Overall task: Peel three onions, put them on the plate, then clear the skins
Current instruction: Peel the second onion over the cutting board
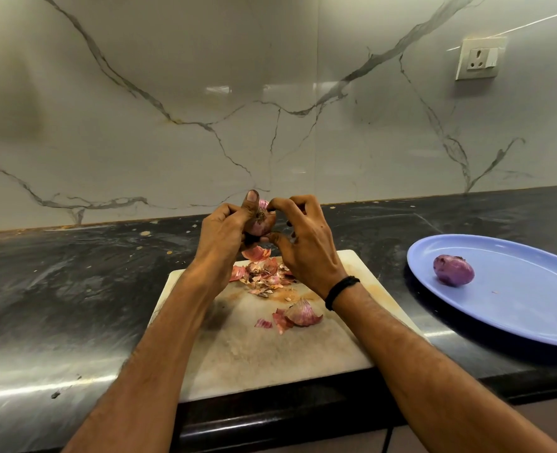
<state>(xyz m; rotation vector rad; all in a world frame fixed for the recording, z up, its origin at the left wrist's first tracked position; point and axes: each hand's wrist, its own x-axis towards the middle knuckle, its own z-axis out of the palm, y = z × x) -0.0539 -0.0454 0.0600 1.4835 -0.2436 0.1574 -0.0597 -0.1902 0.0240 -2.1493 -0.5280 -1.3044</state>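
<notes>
My left hand [225, 233] grips a red onion [261, 223] above the far end of the white cutting board [270, 351], thumb up over its top. My right hand [303, 243] pinches at the onion's right side with curled fingers. A pile of pink onion skins [264, 273] lies on the board below the hands, and a larger skin piece [301, 313] lies nearer to me. One peeled purple onion [453, 269] sits on the blue plate [532, 308] at the right.
The board lies on a black stone counter [74, 289] whose front edge runs close to me. A marble wall [238, 109] stands behind, with a socket [478, 58] at the upper right. Small skin crumbs dot the counter near the wall.
</notes>
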